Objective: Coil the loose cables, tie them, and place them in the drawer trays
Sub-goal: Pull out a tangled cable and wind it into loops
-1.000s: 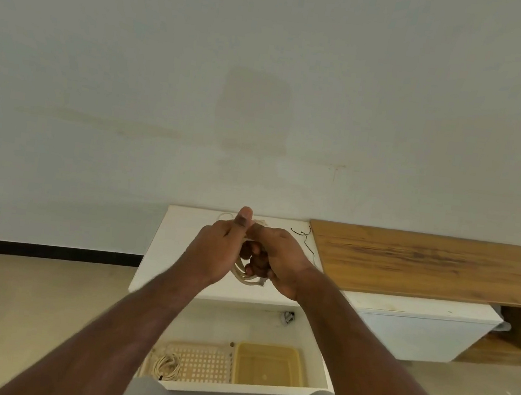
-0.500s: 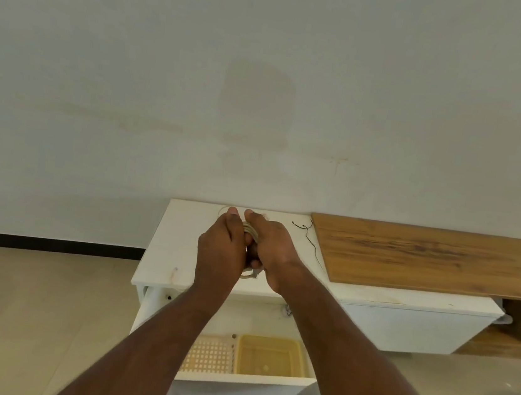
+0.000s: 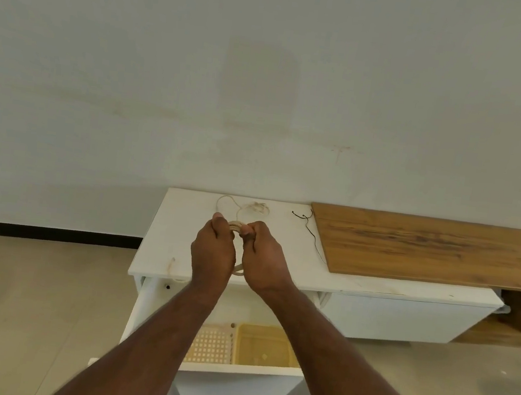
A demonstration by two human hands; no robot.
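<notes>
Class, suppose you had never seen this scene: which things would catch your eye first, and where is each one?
First, the left hand and right hand, close together over the white cabinet top, each with a grip on a pale coiled cable. Below them an open drawer shows a perforated tray beside a yellow tray. A thin black cable lies loose by the wooden board on the right.

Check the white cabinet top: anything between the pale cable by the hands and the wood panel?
Head view: a thin black wire lies on the white cabinet top between the pale cable and the wood panel.
</notes>
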